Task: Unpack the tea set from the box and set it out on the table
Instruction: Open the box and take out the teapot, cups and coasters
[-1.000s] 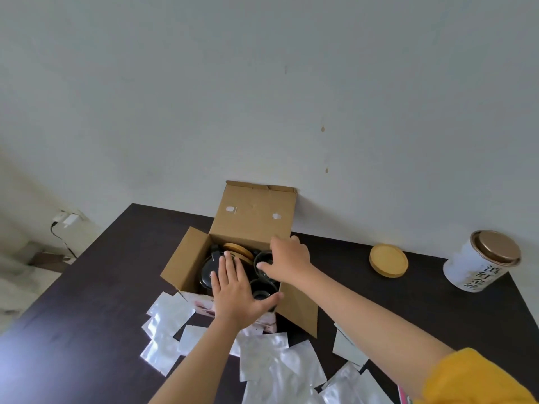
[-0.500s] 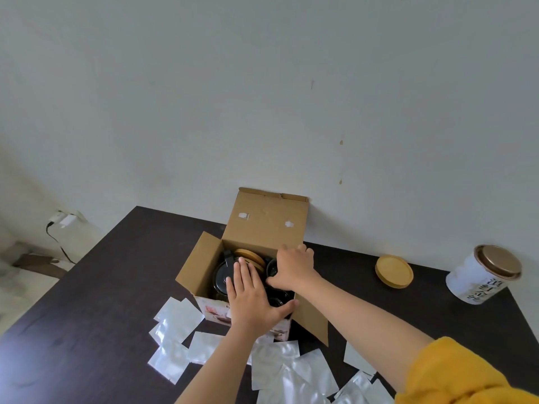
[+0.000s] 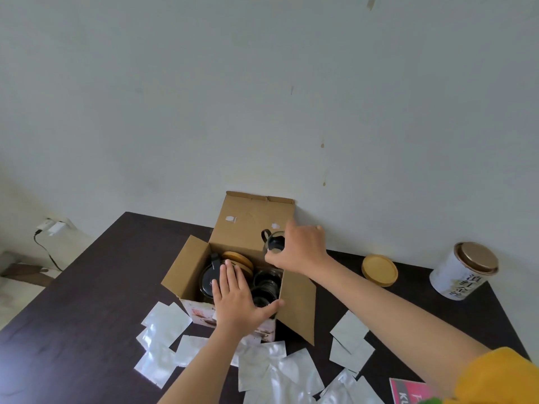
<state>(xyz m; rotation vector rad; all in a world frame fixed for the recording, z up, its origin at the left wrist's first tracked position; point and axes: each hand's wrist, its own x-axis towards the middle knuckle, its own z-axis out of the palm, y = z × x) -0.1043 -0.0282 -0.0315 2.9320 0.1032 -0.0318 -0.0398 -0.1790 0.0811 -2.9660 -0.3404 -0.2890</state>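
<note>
An open cardboard box (image 3: 189,272) stands on the dark table (image 3: 96,287) against the wall. Inside are a dark glass teapot (image 3: 207,279) with a bamboo lid (image 3: 237,259) and more glass cups (image 3: 264,282). My right hand (image 3: 300,249) grips a clear glass cup (image 3: 274,242) with a dark handle, lifted above the box's right side. My left hand (image 3: 237,298) lies flat with straight fingers over the box's near edge and the teapot.
A round bamboo lid (image 3: 379,270) lies right of the box. A white tin with a gold lid (image 3: 463,269) stands at the far right. Several silver foil pouches (image 3: 166,320) are scattered along the near table. A pink card (image 3: 411,392) lies at bottom right.
My right hand has risen out of the box holding a glass cup. My left hand stays pressed on the box. The camera has tilted down a little.
</note>
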